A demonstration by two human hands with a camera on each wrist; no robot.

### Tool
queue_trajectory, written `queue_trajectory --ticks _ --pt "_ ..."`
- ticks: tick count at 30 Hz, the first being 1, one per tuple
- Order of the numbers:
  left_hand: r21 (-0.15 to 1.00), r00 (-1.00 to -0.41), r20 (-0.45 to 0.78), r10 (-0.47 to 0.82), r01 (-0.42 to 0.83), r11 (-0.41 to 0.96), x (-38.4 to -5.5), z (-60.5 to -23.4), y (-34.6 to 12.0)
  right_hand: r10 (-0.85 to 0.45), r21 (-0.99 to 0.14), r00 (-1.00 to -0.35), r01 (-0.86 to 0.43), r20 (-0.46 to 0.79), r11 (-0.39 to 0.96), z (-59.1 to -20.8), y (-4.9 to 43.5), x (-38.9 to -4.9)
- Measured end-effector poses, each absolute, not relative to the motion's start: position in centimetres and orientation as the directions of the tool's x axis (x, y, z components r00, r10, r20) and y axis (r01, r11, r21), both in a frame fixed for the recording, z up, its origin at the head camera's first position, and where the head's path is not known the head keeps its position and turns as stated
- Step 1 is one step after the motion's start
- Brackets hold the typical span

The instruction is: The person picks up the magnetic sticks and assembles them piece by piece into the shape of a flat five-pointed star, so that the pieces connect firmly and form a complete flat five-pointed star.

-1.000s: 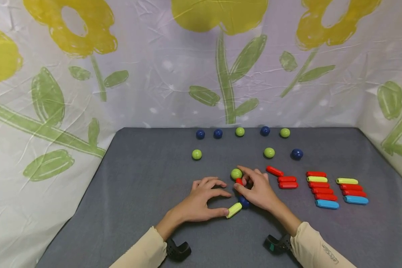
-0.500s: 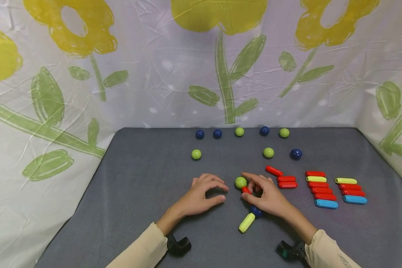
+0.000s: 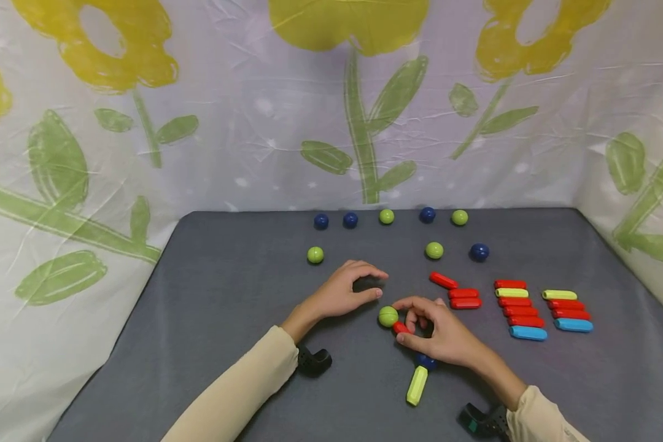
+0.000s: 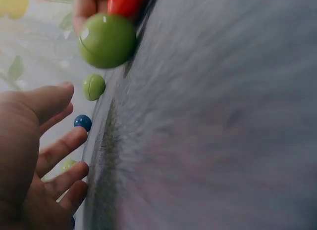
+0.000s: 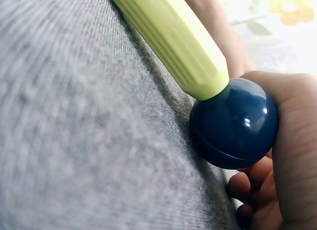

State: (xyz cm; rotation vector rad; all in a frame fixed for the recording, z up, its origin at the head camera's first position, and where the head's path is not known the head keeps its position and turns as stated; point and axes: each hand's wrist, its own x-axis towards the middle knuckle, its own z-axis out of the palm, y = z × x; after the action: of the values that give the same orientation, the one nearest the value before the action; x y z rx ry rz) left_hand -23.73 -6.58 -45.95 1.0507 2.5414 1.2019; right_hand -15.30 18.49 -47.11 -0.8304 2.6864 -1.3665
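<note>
My right hand (image 3: pixel 444 331) pinches a short red rod (image 3: pixel 400 328) between thumb and fingers. A green ball (image 3: pixel 388 316) sits at the rod's far end. Under the palm shows a dark blue ball (image 3: pixel 426 361), joined to a pale yellow rod (image 3: pixel 417 386) that points toward me. In the right wrist view the yellow rod (image 5: pixel 173 42) meets the blue ball (image 5: pixel 235 123); the hand hides where red rod and blue ball meet. My left hand (image 3: pixel 342 290) hovers beyond the green ball, fingers loosely bent and holding nothing. The left wrist view shows the green ball (image 4: pixel 107 40) apart from it.
Green balls (image 3: pixel 434 250) and blue balls (image 3: pixel 479 252) lie in loose rows toward the back edge of the grey table (image 3: pixel 226 264). To the right are loose red rods (image 3: pixel 465 303) and two stacks of red, yellow and blue rods (image 3: pixel 523 311). A flowered cloth (image 3: pixel 254 110) hangs behind.
My left hand has let go of the yellow rod and moved forward. My right hand has shifted the joined pieces right and toward me, and the yellow rod has swung to point nearer me.
</note>
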Motion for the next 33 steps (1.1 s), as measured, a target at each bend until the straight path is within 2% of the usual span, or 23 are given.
queue_trajectory --ticks 4,13,19,27,33 --pt "0.707 -0.7 0.15 0.698 0.57 0.419 -25.6 -45.7 -5.2 -0.481 -0.752 -0.844 -0.473 0.238 0.459 -47.1 18.4 -15.4" --pt "0.639 -0.669 0.065 0.74 0.598 0.484 -28.1 -45.1 -1.9 -0.517 -0.743 -0.822 -0.498 0.239 0.448 -47.4 18.6 -15.3" --pt "0.55 -0.635 0.041 0.772 0.659 0.513 -29.4 -45.0 0.5 -0.524 -0.745 -0.821 -0.494 0.229 0.448 -47.5 18.7 -15.2" --pt "0.468 -0.598 0.0 0.802 0.708 0.528 -30.2 -44.8 3.1 -0.529 -0.738 -0.813 -0.508 0.243 0.443 -47.7 18.9 -15.3" --pt "0.425 -0.598 -0.029 0.801 0.718 0.552 -30.2 -44.6 4.5 -0.528 -0.73 -0.814 -0.512 0.243 0.453 -47.6 19.1 -15.2"
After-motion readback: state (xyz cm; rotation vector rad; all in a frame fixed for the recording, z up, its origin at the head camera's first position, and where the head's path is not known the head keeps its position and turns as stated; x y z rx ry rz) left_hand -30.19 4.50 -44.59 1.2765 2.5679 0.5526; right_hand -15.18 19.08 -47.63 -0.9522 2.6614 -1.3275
